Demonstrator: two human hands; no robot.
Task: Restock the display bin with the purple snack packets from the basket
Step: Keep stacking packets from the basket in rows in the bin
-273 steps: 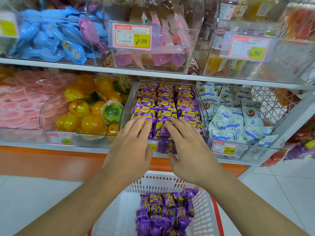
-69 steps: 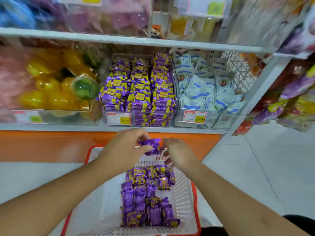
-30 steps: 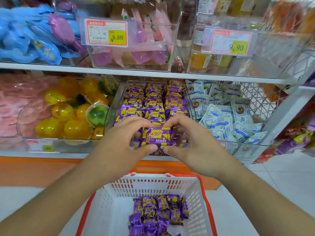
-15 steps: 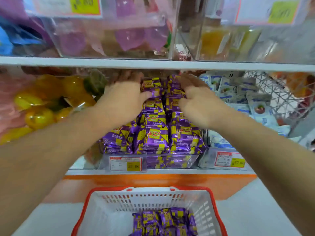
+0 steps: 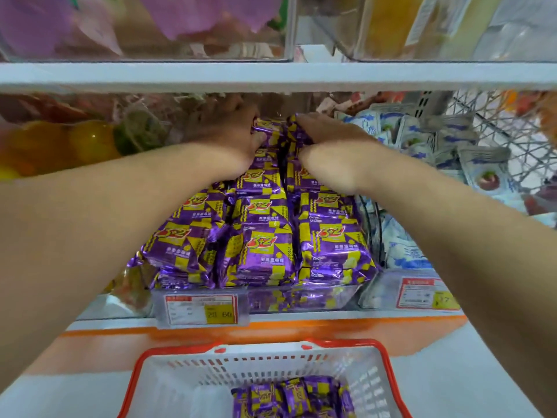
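Nearest: white basket (image 5: 168,384) with red rim on the floor below the shelf, a cluster of purple snack packets (image 5: 289,398) left at its far end, so restock is judged part done

Middle: clear display bin (image 5: 301,298) on the lower shelf (image 5: 301,316), price tag (image 5: 200,309) clipped to its front. Packets stacked in three rows, front stack (image 5: 265,251) level with or above the bin lip

Far: both arms reach deep to the bin's back, under the upper shelf (image 5: 271,75). Left hand (image 5: 229,137) and right hand (image 5: 328,140) each rest on the rear packets (image 5: 278,134), fingers curled over them; whether either actually pinches a packet or only presses, cannot tell – fingertips hidden

Step judged: seating packets at the back row. To do well: press flat and keep rows aligned so the front stack is not pushed over the lip; little headroom under the upper shelf

Surroundings: yellow jelly cups (image 5: 75,143) in the bin to the left, blue-white packets (image 5: 452,152) to the right, clear bins above, pale floor
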